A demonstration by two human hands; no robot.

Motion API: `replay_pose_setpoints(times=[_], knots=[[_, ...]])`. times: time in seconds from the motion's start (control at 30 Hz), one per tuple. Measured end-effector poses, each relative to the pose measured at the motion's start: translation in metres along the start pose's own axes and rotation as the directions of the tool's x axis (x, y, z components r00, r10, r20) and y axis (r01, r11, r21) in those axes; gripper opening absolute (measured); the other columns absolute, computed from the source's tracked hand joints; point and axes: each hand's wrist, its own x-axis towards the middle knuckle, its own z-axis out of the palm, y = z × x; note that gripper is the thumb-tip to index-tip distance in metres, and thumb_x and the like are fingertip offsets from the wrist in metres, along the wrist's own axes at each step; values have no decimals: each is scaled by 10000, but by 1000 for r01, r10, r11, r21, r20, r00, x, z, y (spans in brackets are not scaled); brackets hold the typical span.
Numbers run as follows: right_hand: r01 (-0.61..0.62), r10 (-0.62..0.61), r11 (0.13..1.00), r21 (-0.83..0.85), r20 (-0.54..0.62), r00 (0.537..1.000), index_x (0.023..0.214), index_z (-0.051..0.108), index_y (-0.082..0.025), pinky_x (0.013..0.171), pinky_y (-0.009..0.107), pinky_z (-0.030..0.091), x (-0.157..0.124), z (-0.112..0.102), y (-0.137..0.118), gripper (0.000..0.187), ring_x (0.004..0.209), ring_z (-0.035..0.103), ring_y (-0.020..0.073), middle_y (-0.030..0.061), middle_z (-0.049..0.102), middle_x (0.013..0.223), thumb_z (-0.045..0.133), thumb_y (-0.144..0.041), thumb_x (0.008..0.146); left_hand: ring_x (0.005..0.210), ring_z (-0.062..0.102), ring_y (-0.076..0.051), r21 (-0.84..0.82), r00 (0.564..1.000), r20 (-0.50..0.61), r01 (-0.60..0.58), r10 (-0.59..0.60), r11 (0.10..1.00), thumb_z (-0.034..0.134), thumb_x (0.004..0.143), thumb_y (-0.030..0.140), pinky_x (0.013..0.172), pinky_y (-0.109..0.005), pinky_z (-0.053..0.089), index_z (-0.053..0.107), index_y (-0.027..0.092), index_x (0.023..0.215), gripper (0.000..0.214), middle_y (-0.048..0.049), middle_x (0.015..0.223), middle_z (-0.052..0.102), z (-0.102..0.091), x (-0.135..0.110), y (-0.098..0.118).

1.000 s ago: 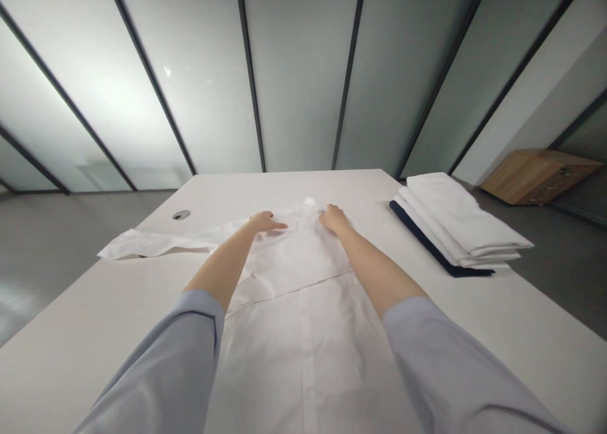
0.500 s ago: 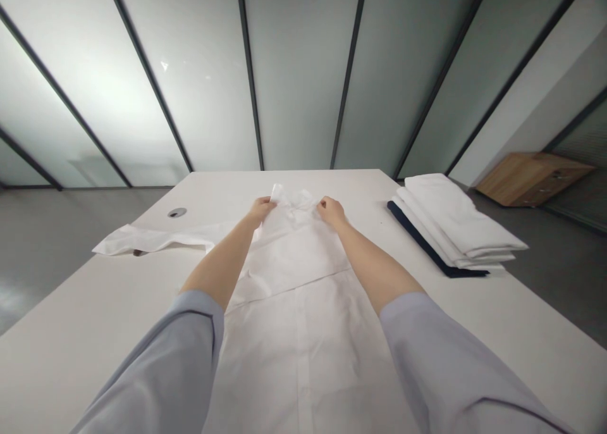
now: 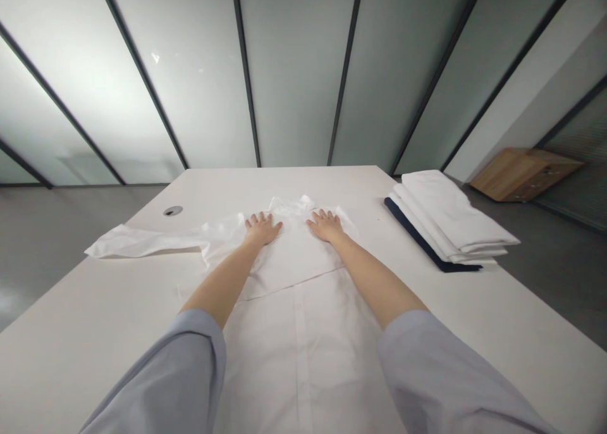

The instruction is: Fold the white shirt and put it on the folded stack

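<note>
A white long-sleeved garment, seemingly a shirt or coat [image 3: 294, 320], lies spread on the white table [image 3: 109, 333], its collar end away from me. One sleeve [image 3: 142, 241] stretches out to the left, over the table's edge. My left hand [image 3: 262, 228] rests flat on the cloth near the collar, fingers spread. Level with it, my right hand [image 3: 325, 225] is also laid flat on the fabric to the right of the collar. Neither hand grips anything. The right sleeve is mostly hidden by my right arm.
On the table's right side sits a stack of folded white cloth [image 3: 450, 212] over a dark navy piece [image 3: 427, 244]. A round cable grommet [image 3: 173, 211] is set in the tabletop at the left. A wooden cabinet [image 3: 521, 174] stands beyond on the floor, and frosted glass panels [image 3: 294, 73] rise behind.
Both hands have let go of the collar end and now press flat on the cloth, slightly nearer to me. The collar end has come down and spread out on the table.
</note>
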Motion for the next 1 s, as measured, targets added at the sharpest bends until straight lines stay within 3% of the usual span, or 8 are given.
replay_pose_setpoints(times=[0.2,0.3,0.4,0.53,0.63,0.73,0.9,1.0], knots=[[-9,3,999,-52,-116,993,1150,647,-146,984,473,330,3,-16,1,419,1143,482,317,169,571,1205,323,-362,993,1089,565,-307,73,995,-97,44,-37,996,272,938,490,948,-474,373,582,150,1192,525,-167,1148,631,-31,0,-8],[33,-36,999,-15,-227,973,1103,652,-141,973,380,348,15,-21,1,325,1138,484,271,147,566,1215,380,-248,961,1100,554,-298,69,991,-133,37,-27,997,330,932,419,956,-450,363,662,169,1082,441,-153,1136,647,-35,6,-10],[50,-33,997,67,-236,971,1211,578,-165,943,326,377,28,-18,2,327,1150,480,242,113,518,1302,437,-174,915,1217,474,-297,-41,978,-208,20,-28,999,402,901,355,964,-424,369,629,216,1192,394,-122,1283,587,-28,16,-8],[-46,63,990,134,-129,990,1199,564,-181,891,360,414,44,-13,4,321,1109,506,280,114,582,1194,501,-215,886,1259,466,-282,-272,986,-78,119,-145,955,492,852,317,1005,-417,350,450,211,1385,546,-102,1304,588,-18,37,-6],[-100,117,983,156,-105,988,1205,567,-174,892,382,416,51,-12,6,349,1134,482,304,124,559,1225,537,-236,863,1228,505,-270,-361,984,-6,163,-177,918,532,808,233,971,-379,373,514,214,1316,509,-98,1262,618,-16,50,-7],[-102,123,978,180,-111,986,1240,556,-167,903,361,411,52,-15,9,371,1141,477,285,123,548,1236,519,-223,875,1148,559,-245,-406,990,-42,108,-136,907,494,835,223,903,-339,415,601,201,1171,354,-105,1188,644,-17,54,-8],[-42,79,992,121,-316,946,1324,492,-141,946,354,381,33,-28,11,436,1156,459,264,139,495,1291,494,-230,897,1207,477,-260,-252,936,-343,-8,-81,968,525,837,297,952,-369,408,530,193,1227,403,-126,1277,549,-25,35,-13],[71,-61,997,30,-257,964,1229,574,-175,968,374,361,2,-36,8,340,1145,466,266,119,530,1251,471,-293,927,1131,533,-262,-80,979,-171,-130,114,988,484,863,367,929,-373,428,598,199,1107,317,-111,1164,611,-35,5,-16]])
